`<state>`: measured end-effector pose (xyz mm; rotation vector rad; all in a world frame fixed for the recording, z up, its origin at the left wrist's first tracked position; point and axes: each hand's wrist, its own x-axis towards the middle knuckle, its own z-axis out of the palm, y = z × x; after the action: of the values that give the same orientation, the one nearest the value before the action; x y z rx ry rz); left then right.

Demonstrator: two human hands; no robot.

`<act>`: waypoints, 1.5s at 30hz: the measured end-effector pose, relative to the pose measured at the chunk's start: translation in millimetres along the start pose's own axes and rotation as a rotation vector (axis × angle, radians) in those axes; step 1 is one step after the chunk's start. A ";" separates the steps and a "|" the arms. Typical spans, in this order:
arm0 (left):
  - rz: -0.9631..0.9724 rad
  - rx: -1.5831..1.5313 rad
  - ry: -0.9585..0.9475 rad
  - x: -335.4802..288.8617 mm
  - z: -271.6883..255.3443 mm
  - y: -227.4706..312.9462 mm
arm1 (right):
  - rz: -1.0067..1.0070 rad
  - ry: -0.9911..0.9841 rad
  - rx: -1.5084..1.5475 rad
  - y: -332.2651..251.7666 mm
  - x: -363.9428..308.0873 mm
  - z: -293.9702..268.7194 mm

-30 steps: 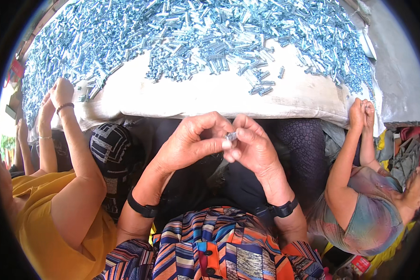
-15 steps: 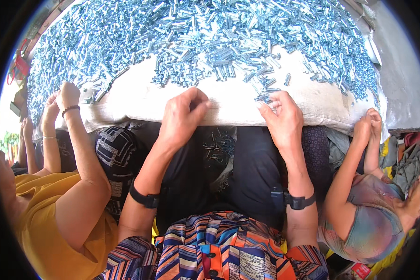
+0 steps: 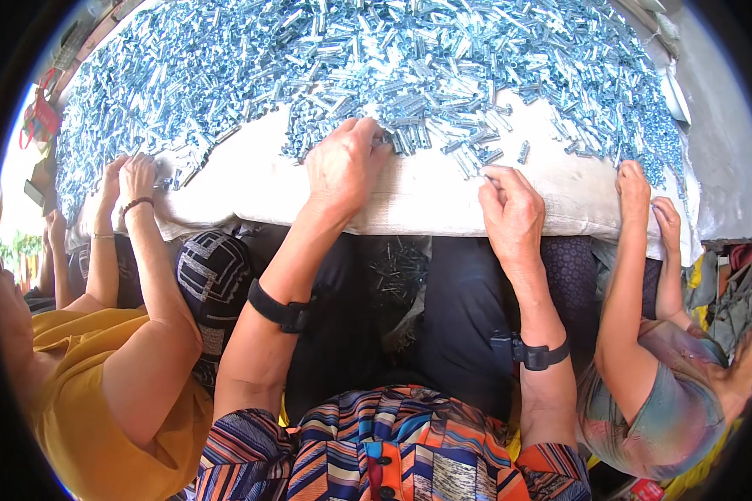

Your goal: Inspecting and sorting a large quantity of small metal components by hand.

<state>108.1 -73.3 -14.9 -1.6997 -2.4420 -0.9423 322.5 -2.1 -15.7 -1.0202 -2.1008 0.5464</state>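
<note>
Small bluish-silver metal tubes (image 3: 409, 67) lie in a wide heap on a pale cloth (image 3: 443, 204). My left hand (image 3: 347, 167) reaches to the heap's near edge, fingers curled and pressed together against a cluster of tubes. Its fingertips are partly hidden, so whatever is between them does not show. To the right, my right hand (image 3: 514, 213) is held closed over the cloth, thumb against the bent index finger. Just beyond its knuckles lie a few loose tubes (image 3: 476, 157). Anything inside that hand is too small or covered to make out.
Co-workers sit close on both sides: one in a yellow top (image 3: 117, 392) at left, one in a multicoloured top (image 3: 652, 401) at right, their hands at the cloth's edge. More dark metal pieces (image 3: 399, 271) lie below, between my knees. A grey wall (image 3: 723, 134) stands at right.
My left hand has moved forward and right to the heap's edge. My right hand has drawn slightly back from the loose tubes, its fingers closing. The right co-worker's hands have moved apart.
</note>
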 end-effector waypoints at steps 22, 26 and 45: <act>0.031 0.018 -0.019 25.2 -10.4 -20.1 | 0.288 0.003 0.191 11.0 -2.0 -11.5; 0.004 0.121 -0.125 33.4 -7.0 -9.2 | 0.297 0.012 0.217 14.8 -4.0 -8.7; -0.241 -1.018 -0.420 -31.7 -47.1 33.7 | 0.541 -0.205 1.340 -20.5 -32.7 -37.3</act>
<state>135.2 -115.3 28.2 -1.9768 -2.6300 -2.3830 354.6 -38.3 7.5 -0.6501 -1.0558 1.9994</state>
